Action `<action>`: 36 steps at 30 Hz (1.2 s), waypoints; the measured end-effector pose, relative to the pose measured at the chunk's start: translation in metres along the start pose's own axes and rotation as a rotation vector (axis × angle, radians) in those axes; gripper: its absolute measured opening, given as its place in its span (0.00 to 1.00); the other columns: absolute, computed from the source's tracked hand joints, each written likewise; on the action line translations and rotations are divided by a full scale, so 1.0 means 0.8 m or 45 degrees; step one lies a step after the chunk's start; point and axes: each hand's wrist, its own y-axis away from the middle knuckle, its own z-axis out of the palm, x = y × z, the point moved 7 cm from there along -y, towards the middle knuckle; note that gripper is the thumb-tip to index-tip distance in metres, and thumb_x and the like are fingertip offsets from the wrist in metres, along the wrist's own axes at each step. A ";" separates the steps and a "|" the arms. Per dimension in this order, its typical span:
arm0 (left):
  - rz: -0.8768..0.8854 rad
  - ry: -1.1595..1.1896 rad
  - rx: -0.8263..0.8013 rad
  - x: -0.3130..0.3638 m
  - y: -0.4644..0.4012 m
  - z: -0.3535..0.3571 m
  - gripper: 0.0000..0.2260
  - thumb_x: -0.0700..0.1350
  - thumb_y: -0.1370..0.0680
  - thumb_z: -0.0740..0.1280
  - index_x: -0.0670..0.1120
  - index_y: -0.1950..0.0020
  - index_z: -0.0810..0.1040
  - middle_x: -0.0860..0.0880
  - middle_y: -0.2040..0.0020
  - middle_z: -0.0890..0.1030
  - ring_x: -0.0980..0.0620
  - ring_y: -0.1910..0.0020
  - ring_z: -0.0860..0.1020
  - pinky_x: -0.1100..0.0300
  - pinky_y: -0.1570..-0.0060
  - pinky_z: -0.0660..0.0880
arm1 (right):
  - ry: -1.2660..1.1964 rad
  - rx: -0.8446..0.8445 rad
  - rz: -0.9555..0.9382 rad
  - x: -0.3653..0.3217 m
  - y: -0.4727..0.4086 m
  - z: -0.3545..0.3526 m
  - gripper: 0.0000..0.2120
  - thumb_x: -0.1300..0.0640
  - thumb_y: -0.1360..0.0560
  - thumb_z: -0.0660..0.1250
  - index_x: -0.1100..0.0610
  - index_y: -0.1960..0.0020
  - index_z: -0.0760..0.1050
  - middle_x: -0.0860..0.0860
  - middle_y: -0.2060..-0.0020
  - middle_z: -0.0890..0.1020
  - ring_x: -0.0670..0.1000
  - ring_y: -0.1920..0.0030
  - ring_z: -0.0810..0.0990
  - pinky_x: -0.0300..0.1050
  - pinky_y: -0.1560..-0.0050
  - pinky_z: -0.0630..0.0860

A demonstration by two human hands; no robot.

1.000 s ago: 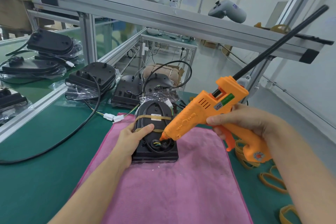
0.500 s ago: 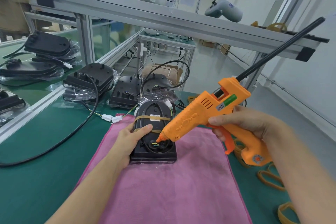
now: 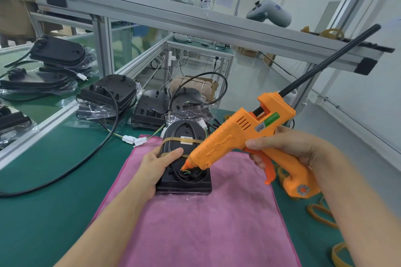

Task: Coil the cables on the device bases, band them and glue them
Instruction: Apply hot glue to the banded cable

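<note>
A black device base (image 3: 184,182) is laid on a pink cloth (image 3: 195,223) at the centre of the green bench (image 3: 43,201), its long axis running from 6 o'clock to 12 o'clock, away from the person. Its cable is already seen coiled on the upper face and is crossed by two tan rubber bands (image 3: 173,140), so the coiling and banding appear done on this unit; gluing is judged to be the step in hand.

The base is steadied by the left hand (image 3: 156,162), which lies at its 9 o'clock edge with the thumb pressed across the top face and the other fingers wrapped out of sight round the side. An orange glue gun (image 3: 245,136) is gripped by the right hand (image 3: 288,149), fingers curled round the handle (whether the trigger is actually squeezed cannot be told). The gun comes in from 2 o'clock, its barrel sloping down toward 8 o'clock, and its nozzle (image 3: 185,166) is set at the near end of the base, right at the small wire ends (image 3: 186,172) in the round recess; contact cannot be confirmed, nor can any bead of glue be made out.

The coming move turns on this one relation: the recess lies just below and toward 7 o'clock from the nozzle tip, and is nearer the left thumb than the right hand, so care with hot glue would be called for there.

More bases (image 3: 108,93) with loose cables wait at 11 o'clock, and spare rubber bands (image 3: 321,214) lie at 4 o'clock.
</note>
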 end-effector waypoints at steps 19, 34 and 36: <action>-0.007 0.011 0.024 0.002 0.003 0.001 0.25 0.49 0.37 0.77 0.44 0.42 0.79 0.40 0.54 0.85 0.42 0.60 0.85 0.53 0.66 0.80 | 0.064 -0.019 0.001 0.004 0.010 -0.008 0.08 0.53 0.33 0.75 0.54 0.56 0.83 0.60 0.67 0.79 0.56 0.68 0.78 0.46 0.62 0.79; -0.005 0.019 0.028 0.002 0.002 0.001 0.15 0.43 0.28 0.74 0.44 0.42 0.79 0.40 0.54 0.85 0.43 0.60 0.85 0.54 0.66 0.81 | -0.026 0.049 -0.045 0.008 0.001 -0.004 0.05 0.56 0.32 0.73 0.55 0.57 0.83 0.60 0.67 0.80 0.56 0.69 0.78 0.47 0.62 0.79; -0.008 0.025 0.022 0.001 0.002 0.001 0.15 0.43 0.28 0.74 0.44 0.42 0.79 0.40 0.54 0.85 0.43 0.60 0.85 0.54 0.65 0.81 | -0.049 0.065 -0.060 0.011 0.001 -0.007 0.06 0.56 0.33 0.74 0.56 0.57 0.83 0.59 0.67 0.79 0.55 0.69 0.78 0.47 0.63 0.79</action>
